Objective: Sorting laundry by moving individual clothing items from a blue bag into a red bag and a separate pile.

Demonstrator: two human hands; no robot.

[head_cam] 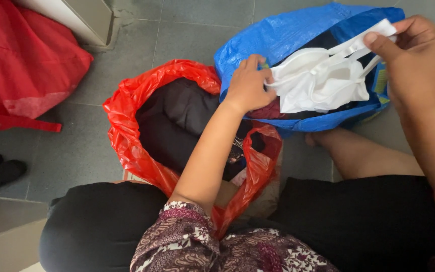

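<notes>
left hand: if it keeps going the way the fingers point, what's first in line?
The left hand already grips the white fabric garment; past it lies the blue woven plastic bag, probably its far wall, though depth is unclear.

White cloth garment (320, 80); glossy red plastic bag (127, 131).

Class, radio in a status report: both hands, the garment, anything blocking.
Left hand and right hand grip white garment. Held over blue bag. Red plastic bag beside; nothing blocking.
</notes>
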